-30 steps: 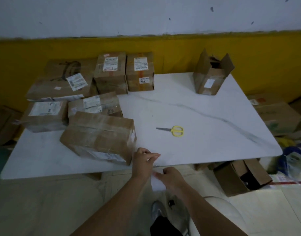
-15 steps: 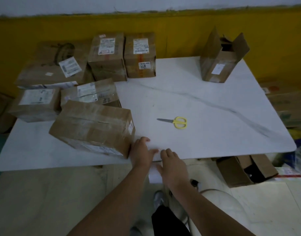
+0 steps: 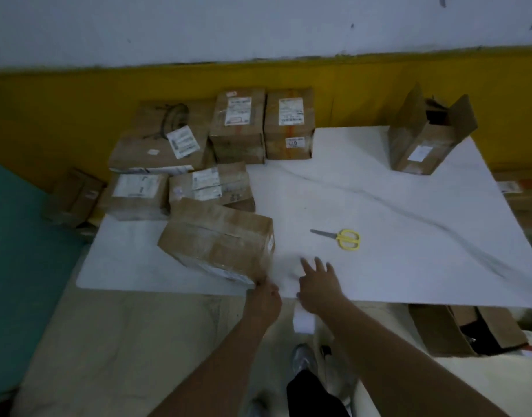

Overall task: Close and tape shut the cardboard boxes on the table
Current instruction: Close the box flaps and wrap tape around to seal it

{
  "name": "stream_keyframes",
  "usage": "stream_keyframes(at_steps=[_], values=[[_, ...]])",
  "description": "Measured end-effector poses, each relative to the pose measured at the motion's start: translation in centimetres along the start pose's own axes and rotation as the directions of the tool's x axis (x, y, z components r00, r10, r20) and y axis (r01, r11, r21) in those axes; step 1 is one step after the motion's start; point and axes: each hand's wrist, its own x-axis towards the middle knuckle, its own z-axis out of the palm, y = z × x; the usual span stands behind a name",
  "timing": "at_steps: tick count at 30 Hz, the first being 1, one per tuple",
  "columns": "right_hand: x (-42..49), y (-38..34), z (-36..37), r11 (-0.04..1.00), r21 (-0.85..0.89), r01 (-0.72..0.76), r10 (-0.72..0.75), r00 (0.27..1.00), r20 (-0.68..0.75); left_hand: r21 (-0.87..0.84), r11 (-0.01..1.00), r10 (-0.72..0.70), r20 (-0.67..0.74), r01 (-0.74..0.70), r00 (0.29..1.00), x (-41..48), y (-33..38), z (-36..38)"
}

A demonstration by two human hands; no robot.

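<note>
1. Right grip point(image 3: 317, 284): released. Its fingers point(image 3: 306, 266) lie straight and spread at the near edge of the bench point(image 3: 379, 191). Blur hides whether they touch it.
2. Left grip point(image 3: 264, 299): just left of the right grip, against the near corner of the nearest box point(image 3: 219, 239). Its fingers are hidden, so whether it grasps the corner cannot be told.
3. A white strip point(image 3: 303, 322) hangs off the bench edge directly below the right grip. Whether it is tape or paper cannot be told. Hazard: if the right grip pins it, lifting that grip probably drops the strip to the floor.
4. The nearest box lies closed, with glossy tape across its top and its near corner at the bench edge. Hazard: a pull or twist from the left grip may carry that corner over the edge and tip the box off.
5. The scissors point(image 3: 346, 238) lie beyond and slightly right of the right grip, blades pointing left. Hazard: a careless sweep may strike the blades instead of the yellow handles.
6. The open box point(image 3: 424, 136) stands far beyond and right of both grips, flaps up. It is judged to be the remaining work. Hazard: a long one-grip reach may topple it.
7. Closed boxes point(image 3: 237, 127) cluster beyond and left of the left grip. No tape roll is visible.
</note>
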Motion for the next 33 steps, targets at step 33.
stream_keyframes(at_steps=[33], values=[[2.4, -7.8, -16.4, 0.519, 0.653, -0.551, 0.098, 0.797, 0.595, -0.17, 0.913, -0.39, -0.098, 0.371, 0.915, 2.4, -3.7, -23.7]])
